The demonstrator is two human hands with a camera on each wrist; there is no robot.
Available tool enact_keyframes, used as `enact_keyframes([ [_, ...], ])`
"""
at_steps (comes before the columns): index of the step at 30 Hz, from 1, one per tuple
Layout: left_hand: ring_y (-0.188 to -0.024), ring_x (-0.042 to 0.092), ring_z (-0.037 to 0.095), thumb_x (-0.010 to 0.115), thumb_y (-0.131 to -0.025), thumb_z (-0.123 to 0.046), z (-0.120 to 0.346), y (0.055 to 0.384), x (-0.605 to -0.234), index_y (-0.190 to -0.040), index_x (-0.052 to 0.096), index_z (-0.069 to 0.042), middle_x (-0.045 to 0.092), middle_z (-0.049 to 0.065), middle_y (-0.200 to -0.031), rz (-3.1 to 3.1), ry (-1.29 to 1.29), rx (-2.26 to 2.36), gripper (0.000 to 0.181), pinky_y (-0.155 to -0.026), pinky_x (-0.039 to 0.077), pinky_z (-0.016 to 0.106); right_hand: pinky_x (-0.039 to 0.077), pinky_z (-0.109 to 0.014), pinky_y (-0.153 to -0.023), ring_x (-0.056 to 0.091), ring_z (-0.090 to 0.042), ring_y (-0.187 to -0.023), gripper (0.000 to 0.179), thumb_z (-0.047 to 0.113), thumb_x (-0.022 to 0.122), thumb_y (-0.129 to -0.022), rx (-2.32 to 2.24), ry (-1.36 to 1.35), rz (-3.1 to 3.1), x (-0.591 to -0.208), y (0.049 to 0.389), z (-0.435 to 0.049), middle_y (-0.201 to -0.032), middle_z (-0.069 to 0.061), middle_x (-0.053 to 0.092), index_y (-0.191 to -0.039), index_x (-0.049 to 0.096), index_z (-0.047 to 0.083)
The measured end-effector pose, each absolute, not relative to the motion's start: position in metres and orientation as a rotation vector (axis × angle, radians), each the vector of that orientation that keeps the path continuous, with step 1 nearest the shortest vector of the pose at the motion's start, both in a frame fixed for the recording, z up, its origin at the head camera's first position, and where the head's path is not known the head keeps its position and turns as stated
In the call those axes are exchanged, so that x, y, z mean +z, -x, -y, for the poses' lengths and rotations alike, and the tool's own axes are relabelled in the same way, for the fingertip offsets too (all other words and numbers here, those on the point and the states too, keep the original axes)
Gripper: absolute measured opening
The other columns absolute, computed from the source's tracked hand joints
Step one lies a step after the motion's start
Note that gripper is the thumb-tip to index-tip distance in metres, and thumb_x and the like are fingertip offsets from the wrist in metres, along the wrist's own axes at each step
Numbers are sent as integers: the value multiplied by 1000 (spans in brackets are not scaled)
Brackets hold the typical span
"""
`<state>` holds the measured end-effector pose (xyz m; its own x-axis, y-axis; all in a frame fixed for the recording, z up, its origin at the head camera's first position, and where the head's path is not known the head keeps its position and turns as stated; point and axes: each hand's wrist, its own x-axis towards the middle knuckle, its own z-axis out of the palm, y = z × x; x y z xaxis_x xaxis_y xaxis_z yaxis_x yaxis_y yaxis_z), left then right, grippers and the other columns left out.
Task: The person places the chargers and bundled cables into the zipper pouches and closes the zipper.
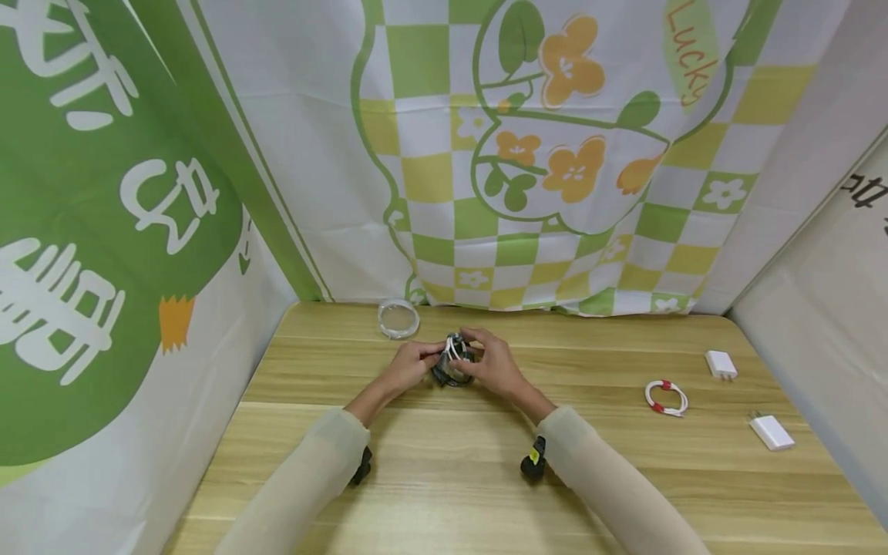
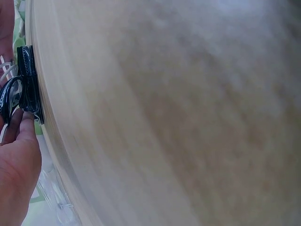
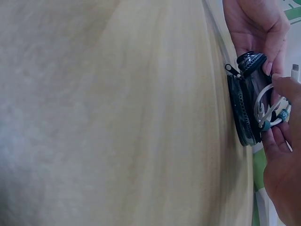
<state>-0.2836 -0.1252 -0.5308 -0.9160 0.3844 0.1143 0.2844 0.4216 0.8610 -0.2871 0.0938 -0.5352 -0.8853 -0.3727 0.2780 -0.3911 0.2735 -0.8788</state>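
Near the back middle of the table, my left hand [image 1: 408, 368] holds a small see-through zip pouch [image 3: 241, 110] with black edging. In the left wrist view its fingertips sit at the lower end of the pouch [image 2: 31, 87]. My right hand [image 1: 498, 366] pinches a coiled white cable [image 3: 259, 106] fastened with teal ties, right at the pouch opening. A connector end [image 3: 295, 70] sticks up past the right thumb in the right wrist view. The black zipper pull [image 3: 230, 69] hangs at one side of the pouch. Part of the coil is hidden behind the fingers.
A clear round coil [image 1: 398, 319] lies at the back left of the wooden table [image 1: 444, 478]. To the right are a white cable with red ties [image 1: 654, 399] and two white plug adapters, one farther back [image 1: 721, 364] and one nearer [image 1: 772, 432]. Printed curtains [image 1: 430, 177] hang behind.
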Motion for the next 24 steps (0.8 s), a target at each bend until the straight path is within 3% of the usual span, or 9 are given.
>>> enact_keyframes([
  [3, -108, 67, 25, 59, -102, 0, 125, 283, -530, -142, 64, 1, 64, 19, -142, -2557, -598, 1529, 40, -81, 50, 25, 54, -43, -106, 58, -43, -133, 67, 2, 85, -89, 1712, -755, 2484, -538, 287, -95, -138, -25, 60, -145, 52, -16],
  [11, -114, 66, 26, 59, -103, -1, 125, 282, -530, -142, 64, 2, 63, 19, -143, -2552, -579, 1531, 39, -93, 51, 33, 54, -41, -106, 60, -41, -132, 69, -1, 87, -85, 1599, -814, 2481, -541, 288, -96, -140, -27, 60, -144, 54, -16],
  [17, -107, 68, 28, 59, -103, 0, 125, 281, -529, -143, 63, 0, 62, 18, -144, -2555, -572, 1532, 40, -90, 52, 33, 55, -37, -104, 62, -40, -130, 70, -1, 89, -83, 1486, -842, 2488, -543, 286, -97, -138, -25, 62, -143, 55, -14],
  [24, -123, 63, 23, 61, -102, -1, 125, 280, -530, -142, 64, -1, 63, 14, -144, -2582, -572, 1516, 40, -113, 48, 47, 56, -40, -103, 63, -36, -129, 72, 3, 91, -82, 1421, -852, 2514, -543, 286, -98, -138, -22, 63, -144, 56, -11],
])
